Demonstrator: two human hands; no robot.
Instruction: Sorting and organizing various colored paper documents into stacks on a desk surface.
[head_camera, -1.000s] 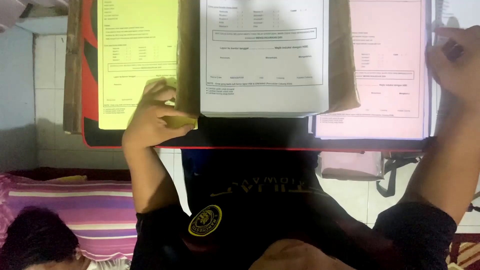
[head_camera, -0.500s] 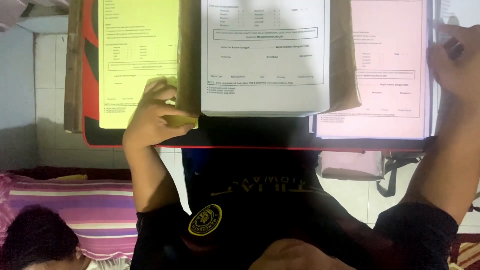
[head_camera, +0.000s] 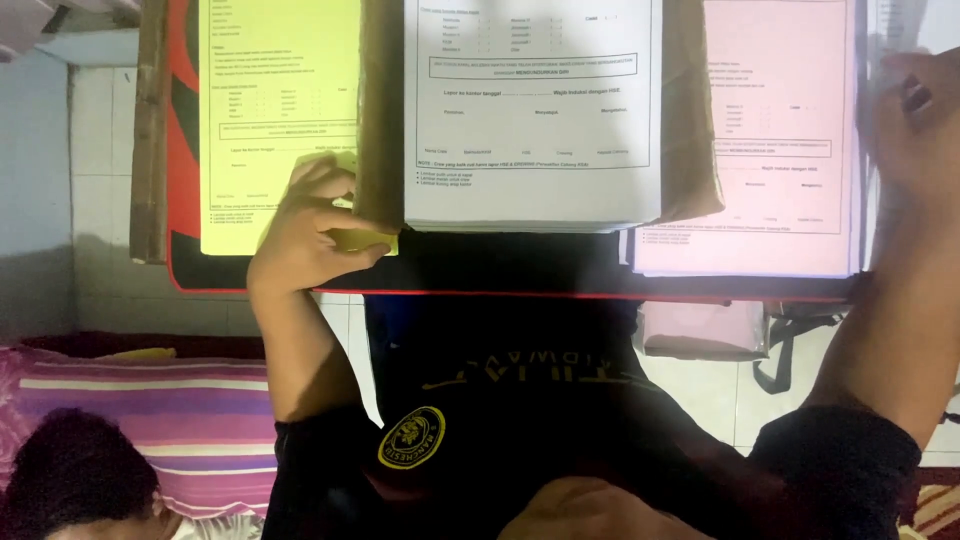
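Yellow sheet (head_camera: 270, 110) being pinched at its lower corner.
Left hand (head_camera: 305, 235) is grasping it beside the white stack (head_camera: 530, 110); lifting one sheet only seems wise. Right hand's (head_camera: 915, 125) grip is unclear.

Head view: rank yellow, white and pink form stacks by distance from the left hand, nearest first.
1. yellow form stack: under the left hand, which pinches its lower right corner; left side of the table.
2. white form stack: centre, just right of that hand.
3. pink form stack: far right, beside the right hand.
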